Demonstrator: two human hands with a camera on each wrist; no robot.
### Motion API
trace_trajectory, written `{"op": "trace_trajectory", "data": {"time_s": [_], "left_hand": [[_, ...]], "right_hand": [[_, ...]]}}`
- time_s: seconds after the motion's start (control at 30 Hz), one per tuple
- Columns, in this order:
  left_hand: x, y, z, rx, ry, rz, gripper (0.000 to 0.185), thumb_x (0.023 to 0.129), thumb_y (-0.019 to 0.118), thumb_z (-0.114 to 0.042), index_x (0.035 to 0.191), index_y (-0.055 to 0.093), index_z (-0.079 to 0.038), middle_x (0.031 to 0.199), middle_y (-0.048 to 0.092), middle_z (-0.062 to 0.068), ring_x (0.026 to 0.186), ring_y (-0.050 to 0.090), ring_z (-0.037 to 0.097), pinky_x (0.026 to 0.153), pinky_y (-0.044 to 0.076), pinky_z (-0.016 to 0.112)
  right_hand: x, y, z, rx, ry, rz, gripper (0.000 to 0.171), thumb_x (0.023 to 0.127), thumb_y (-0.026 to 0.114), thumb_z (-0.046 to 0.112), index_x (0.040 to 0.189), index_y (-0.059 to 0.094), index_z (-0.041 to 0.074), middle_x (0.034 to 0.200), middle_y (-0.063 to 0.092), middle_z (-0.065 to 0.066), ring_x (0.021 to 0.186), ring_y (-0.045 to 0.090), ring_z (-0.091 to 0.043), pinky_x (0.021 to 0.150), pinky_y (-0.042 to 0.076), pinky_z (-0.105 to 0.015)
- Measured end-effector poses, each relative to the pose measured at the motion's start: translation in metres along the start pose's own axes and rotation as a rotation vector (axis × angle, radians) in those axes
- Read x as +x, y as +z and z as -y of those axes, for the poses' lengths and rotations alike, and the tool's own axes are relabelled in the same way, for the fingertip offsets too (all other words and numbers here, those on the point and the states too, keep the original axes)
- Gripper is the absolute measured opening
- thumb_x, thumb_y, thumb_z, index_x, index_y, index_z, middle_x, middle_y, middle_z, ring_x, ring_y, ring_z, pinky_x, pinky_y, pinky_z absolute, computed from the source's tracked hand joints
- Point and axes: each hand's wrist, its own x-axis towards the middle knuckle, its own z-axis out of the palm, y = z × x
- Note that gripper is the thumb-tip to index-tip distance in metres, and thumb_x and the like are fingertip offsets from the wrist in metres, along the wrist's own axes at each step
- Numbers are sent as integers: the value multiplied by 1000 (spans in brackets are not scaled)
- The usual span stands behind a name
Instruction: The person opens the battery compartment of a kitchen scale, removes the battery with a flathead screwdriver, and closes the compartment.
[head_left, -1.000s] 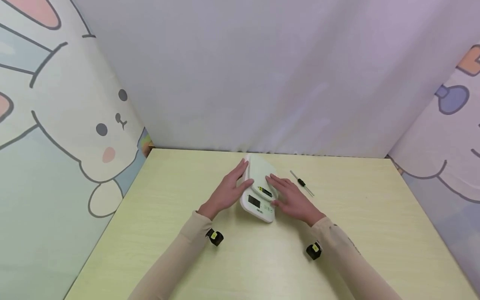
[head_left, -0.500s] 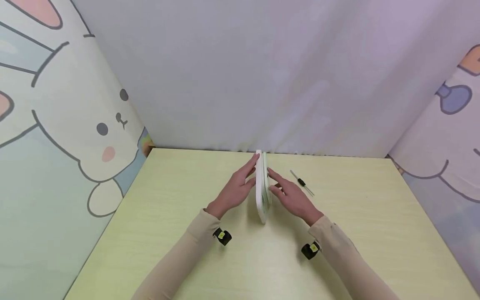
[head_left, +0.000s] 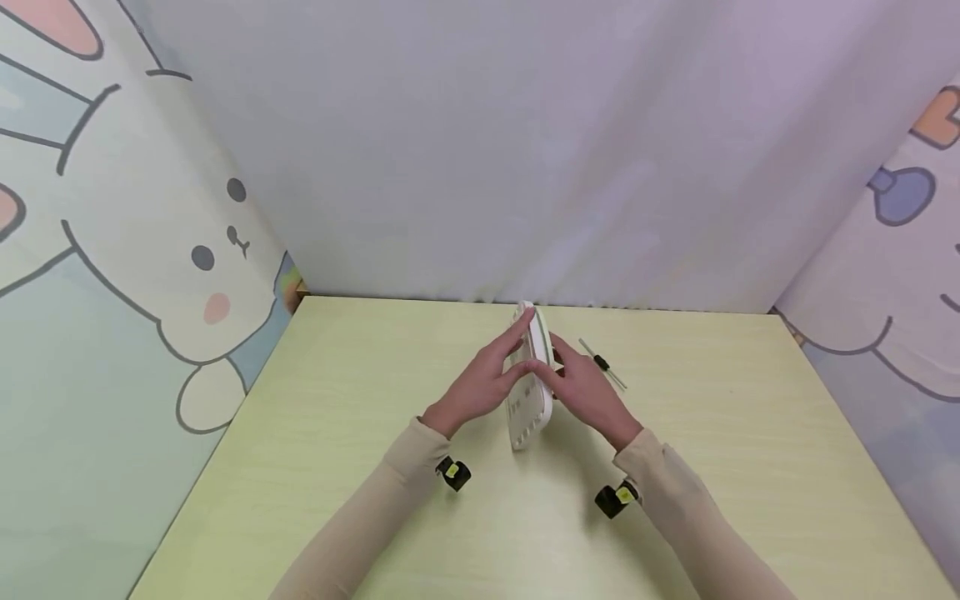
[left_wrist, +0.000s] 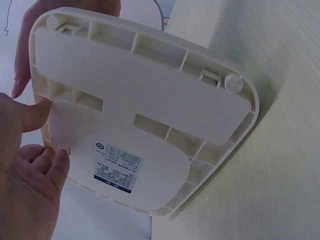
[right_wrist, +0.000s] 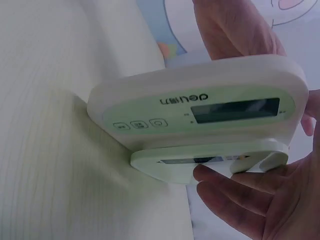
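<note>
A white kitchen scale (head_left: 528,400) stands on its long edge on the pale green table (head_left: 712,467), tipped so its ribbed underside (left_wrist: 150,115) with a label faces left. My left hand (head_left: 487,379) lies against that underside with thumb and fingertips touching it (left_wrist: 30,190). On the other side my right hand (head_left: 581,387) supports the display face, its straight fingers under the round weighing platform (right_wrist: 250,200). The scale's display and buttons (right_wrist: 200,115) show in the right wrist view.
A thin screwdriver (head_left: 603,365) with a black handle lies on the table just right of my right hand. Cloth walls with cartoon rabbits close off the left, back and right. A small black camera sits on each wrist (head_left: 453,472) (head_left: 615,498).
The scale lay flat, display up, a second ago. Both hands raised it onto its edge and now tip it past upright, so its underside shows.
</note>
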Motion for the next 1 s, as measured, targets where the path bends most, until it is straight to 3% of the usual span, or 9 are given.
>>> {"op": "trace_trajectory", "data": {"time_s": [0.1, 0.2, 0.27, 0.37, 0.5, 0.77, 1.0], "left_hand": [[2, 1, 1, 14, 24, 17, 80, 109, 58, -13, 172, 12, -30, 180, 8, -3, 161, 30, 27, 128, 39, 44], [2, 3, 5, 87, -2, 20, 80, 109, 58, -20, 172, 9, -25, 181, -2, 3, 164, 19, 28, 130, 34, 49], [-1, 4, 9, 169, -67, 18, 80, 110, 56, -27, 172, 6, -20, 180, -9, 9, 166, 6, 32, 132, 28, 55], [-7, 5, 18, 324, -223, 31, 81, 111, 52, -35, 171, 2, -12, 177, -13, 18, 165, -6, 38, 134, 21, 58], [-16, 4, 33, 415, -347, 68, 81, 110, 52, -33, 169, 5, -1, 176, -11, 24, 166, -4, 39, 136, 19, 52], [-21, -4, 49, 412, -312, 123, 78, 110, 51, -31, 168, 10, 0, 179, -6, 17, 167, 2, 34, 137, 13, 45], [-21, -4, 57, 492, -285, 168, 81, 109, 55, -37, 169, 14, -1, 178, -3, 22, 167, -2, 37, 138, 11, 48]], "right_hand": [[-1, 1, 4, -35, 29, -25, 72, 108, 57, 50, 165, 34, 12, 143, 66, -21, 112, 76, -36, 84, 67, -43], [-2, -1, 5, -53, 58, -54, 69, 109, 54, 41, 165, 32, 7, 144, 64, -25, 113, 75, -38, 85, 67, -46], [-2, -3, 4, -71, 86, -75, 65, 110, 52, 34, 165, 31, 5, 144, 64, -27, 114, 75, -41, 87, 67, -49], [-1, -7, -1, -91, 124, -97, 61, 109, 47, 26, 163, 34, 3, 145, 62, -30, 120, 72, -43, 95, 63, -54], [-1, -11, -11, -103, 144, -116, 53, 108, 46, 22, 158, 46, 4, 146, 62, -29, 129, 67, -43, 103, 59, -56], [-1, -13, -28, -115, 152, -112, 49, 109, 47, 20, 153, 52, 0, 145, 62, -30, 132, 64, -43, 102, 59, -54], [2, -12, -45, -168, 125, -97, 47, 106, 47, 12, 149, 56, -3, 141, 65, -29, 133, 63, -42, 104, 58, -55]]}}
